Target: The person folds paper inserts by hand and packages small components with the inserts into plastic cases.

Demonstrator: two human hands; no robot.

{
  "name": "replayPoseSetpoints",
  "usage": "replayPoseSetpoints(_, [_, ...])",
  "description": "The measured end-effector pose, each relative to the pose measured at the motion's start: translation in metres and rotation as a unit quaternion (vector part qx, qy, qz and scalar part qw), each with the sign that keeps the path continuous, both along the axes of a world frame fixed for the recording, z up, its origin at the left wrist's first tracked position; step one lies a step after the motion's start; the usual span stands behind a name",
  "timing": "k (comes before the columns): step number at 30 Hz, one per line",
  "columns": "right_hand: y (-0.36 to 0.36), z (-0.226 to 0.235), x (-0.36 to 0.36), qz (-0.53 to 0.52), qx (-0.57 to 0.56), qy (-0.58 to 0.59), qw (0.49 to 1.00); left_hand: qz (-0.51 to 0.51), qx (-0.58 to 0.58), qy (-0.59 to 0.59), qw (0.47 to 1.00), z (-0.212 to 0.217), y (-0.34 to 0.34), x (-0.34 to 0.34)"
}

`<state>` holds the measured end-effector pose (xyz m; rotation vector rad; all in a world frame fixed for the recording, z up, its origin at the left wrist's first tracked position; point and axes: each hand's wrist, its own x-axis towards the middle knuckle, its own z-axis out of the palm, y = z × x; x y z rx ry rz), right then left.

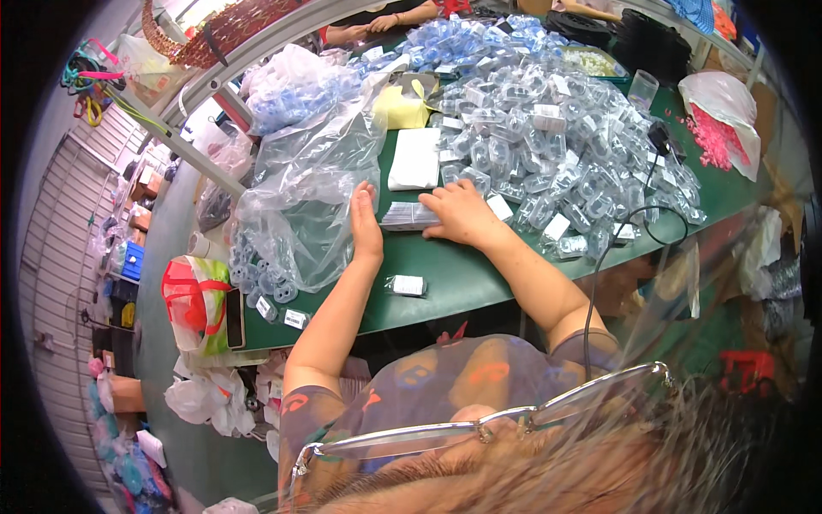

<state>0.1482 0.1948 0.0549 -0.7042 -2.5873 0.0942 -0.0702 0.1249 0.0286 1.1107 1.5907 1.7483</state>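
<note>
Between my two hands lies a small stack of flat greyish-white slips (pixel 407 216) on the green table. My left hand (pixel 366 227) stands on edge just left of the stack, its fingers straight and holding nothing. My right hand (pixel 462 212) grips the stack's right end, fingers over the top and thumb at the near side. Beyond the stack is a white rectangular pad or box (pixel 414 159). Nearer to me lies one small clear packet with a white label (pixel 406 285). What is printed on the slips is too small to tell.
A big heap of clear plastic packets (pixel 548 128) covers the right and back of the green table (pixel 454 295). At left are a large clear bag (pixel 317 171) and loose clear pieces (pixel 257 270). A black cable (pixel 610 248) hangs at right. Another person's hands (pixel 381 24) show at the far side.
</note>
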Motion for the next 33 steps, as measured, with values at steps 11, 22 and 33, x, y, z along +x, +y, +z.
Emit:
replayPoseSetpoints(11, [0.01,0.016,0.017,0.027,-0.152,-0.074,0.985,-0.113,-0.045,0.001,0.993,-0.011,0.009,0.014])
replayPoseSetpoints(22, [0.013,0.005,0.013,0.023,-0.123,-0.003,0.992,-0.194,0.042,0.592,0.781,0.035,-0.006,0.022])
replayPoseSetpoints(33, [0.01,-0.005,-0.002,0.085,-0.106,0.018,0.991,-0.167,-0.008,0.658,0.734,0.034,-0.03,0.013])
